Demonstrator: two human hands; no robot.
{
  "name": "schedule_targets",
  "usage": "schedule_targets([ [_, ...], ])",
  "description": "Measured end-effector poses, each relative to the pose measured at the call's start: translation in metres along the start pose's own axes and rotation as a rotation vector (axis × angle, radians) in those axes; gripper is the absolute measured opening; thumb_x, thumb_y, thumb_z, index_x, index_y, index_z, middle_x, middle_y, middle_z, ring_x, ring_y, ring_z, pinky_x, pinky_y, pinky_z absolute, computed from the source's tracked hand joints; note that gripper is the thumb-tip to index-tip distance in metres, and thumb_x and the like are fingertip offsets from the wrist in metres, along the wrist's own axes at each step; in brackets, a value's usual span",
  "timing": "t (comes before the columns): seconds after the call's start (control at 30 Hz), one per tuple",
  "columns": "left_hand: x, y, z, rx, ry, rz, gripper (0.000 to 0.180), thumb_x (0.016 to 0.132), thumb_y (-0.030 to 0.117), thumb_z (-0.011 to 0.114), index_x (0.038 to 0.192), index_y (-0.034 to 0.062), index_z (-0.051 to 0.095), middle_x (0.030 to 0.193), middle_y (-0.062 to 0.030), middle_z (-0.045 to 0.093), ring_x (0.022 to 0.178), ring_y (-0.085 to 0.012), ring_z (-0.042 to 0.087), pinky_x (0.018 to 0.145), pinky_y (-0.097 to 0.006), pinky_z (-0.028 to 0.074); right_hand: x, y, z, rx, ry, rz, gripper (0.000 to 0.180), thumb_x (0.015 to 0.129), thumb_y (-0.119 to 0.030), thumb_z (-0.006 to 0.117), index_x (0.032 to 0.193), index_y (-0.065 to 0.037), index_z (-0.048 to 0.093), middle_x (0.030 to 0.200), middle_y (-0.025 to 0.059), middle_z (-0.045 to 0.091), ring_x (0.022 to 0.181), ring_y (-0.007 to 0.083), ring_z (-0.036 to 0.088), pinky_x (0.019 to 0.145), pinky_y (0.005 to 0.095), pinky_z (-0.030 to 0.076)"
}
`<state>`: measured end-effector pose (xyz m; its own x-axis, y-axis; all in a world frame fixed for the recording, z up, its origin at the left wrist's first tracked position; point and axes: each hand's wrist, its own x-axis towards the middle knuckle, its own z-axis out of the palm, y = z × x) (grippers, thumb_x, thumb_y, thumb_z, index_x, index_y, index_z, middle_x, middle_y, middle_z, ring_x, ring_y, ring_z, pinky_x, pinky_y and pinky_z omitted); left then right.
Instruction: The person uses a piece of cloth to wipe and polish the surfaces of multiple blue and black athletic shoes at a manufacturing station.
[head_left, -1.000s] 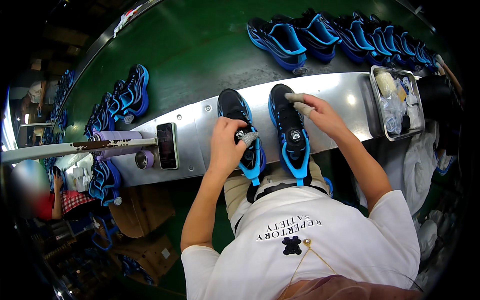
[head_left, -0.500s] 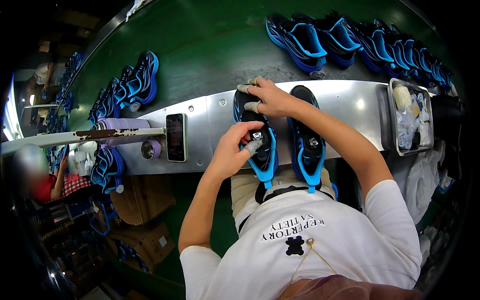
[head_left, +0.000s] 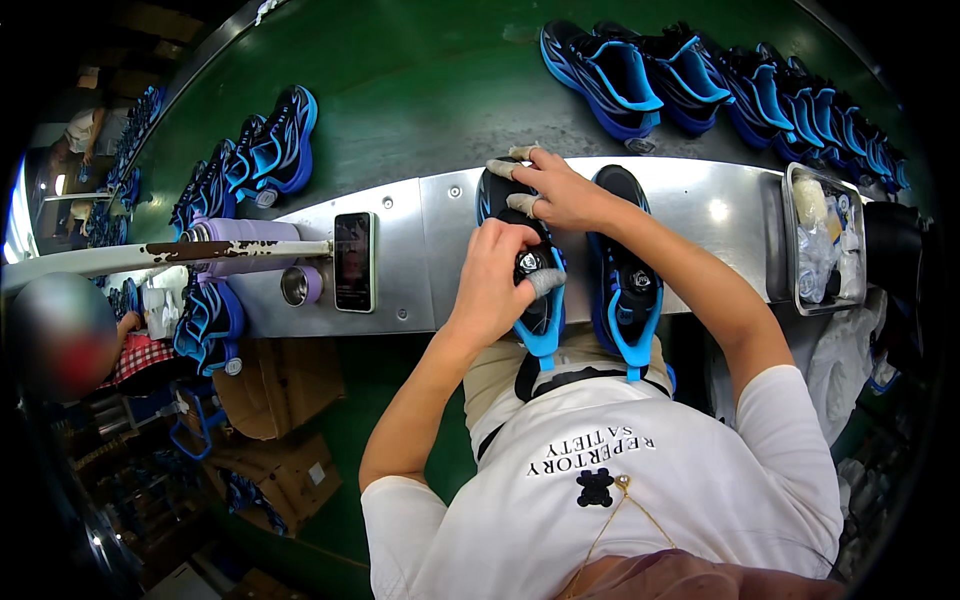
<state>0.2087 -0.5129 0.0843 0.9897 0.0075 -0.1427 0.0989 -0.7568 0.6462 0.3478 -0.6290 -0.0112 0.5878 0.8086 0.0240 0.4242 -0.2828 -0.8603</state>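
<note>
Two black and blue shoes lie side by side on the metal bench edge, toes away from me. The left shoe is held by both hands. My left hand lies closed on its left side, with curled fingers over the upper and a wrapped thumb just below the round dial. Over the toe part, my right hand grips the same shoe, light covers on several fingertips. The right shoe rests untouched under my right forearm, its dial facing up. The fingers hide much of the left shoe's toe and lacing area.
Similar shoes stand in a row at the far right, others at the left. A phone, purple cup and purple bottle sit left, by a chipped white bar. A metal tray holds packets at right.
My left hand has slid a little up the shoe toward the toe, its thumb shifting off the dial's edge. The right hand keeps its hold on the toe part. The view has shifted slightly.
</note>
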Motion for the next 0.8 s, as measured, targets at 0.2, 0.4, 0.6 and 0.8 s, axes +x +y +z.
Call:
schedule_targets([
  [0.2, -0.002, -0.022, -0.018, -0.327, -0.215, 0.164, 0.036, 0.082, 0.011, 0.066, 0.117, 0.0069, 0.062, 0.097, -0.0058, 0.059, 0.098, -0.0208, 0.053, 0.087, -0.031, 0.044, 0.000, 0.000, 0.001, 0.000, -0.005, -0.008, 0.052, 0.089, -0.028, 0.061, 0.140, -0.023, 0.049, 0.142, 0.0225, 0.040, 0.126, 0.0436, 0.041, 0.107, 0.0466, 0.035],
  [0.4, -0.005, -0.009, 0.001, -0.124, 0.044, -0.005, 0.041, 0.081, 0.011, 0.068, 0.121, 0.0064, 0.061, 0.111, -0.0067, 0.061, 0.097, -0.0217, 0.054, 0.085, -0.031, 0.044, -0.002, -0.004, -0.003, -0.002, -0.016, 0.045, 0.051, 0.090, -0.029, 0.060, 0.139, -0.023, 0.050, 0.142, 0.0226, 0.040, 0.123, 0.0444, 0.042, 0.107, 0.0476, 0.034],
  [0.6, -0.002, -0.016, -0.010, -0.136, -0.045, 0.292, 0.044, 0.078, 0.011, 0.071, 0.120, 0.0069, 0.059, 0.112, -0.0089, 0.059, 0.106, -0.0266, 0.052, 0.096, -0.035, 0.040, -0.001, 0.001, 0.001, 0.004, 0.007, 0.002, 0.050, 0.089, -0.029, 0.060, 0.138, -0.024, 0.052, 0.140, 0.0223, 0.042, 0.122, 0.0438, 0.042, 0.106, 0.0478, 0.034],
  [0.8, 0.000, -0.012, 0.000, -0.152, 0.011, 0.223, 0.032, 0.077, 0.009, 0.066, 0.109, 0.0054, 0.062, 0.098, -0.0095, 0.061, 0.097, -0.0290, 0.054, 0.085, -0.036, 0.045, -0.002, 0.003, 0.002, -0.002, 0.055, -0.025, 0.050, 0.088, -0.026, 0.061, 0.137, -0.022, 0.053, 0.140, 0.0205, 0.042, 0.123, 0.0426, 0.041, 0.106, 0.0480, 0.034],
])
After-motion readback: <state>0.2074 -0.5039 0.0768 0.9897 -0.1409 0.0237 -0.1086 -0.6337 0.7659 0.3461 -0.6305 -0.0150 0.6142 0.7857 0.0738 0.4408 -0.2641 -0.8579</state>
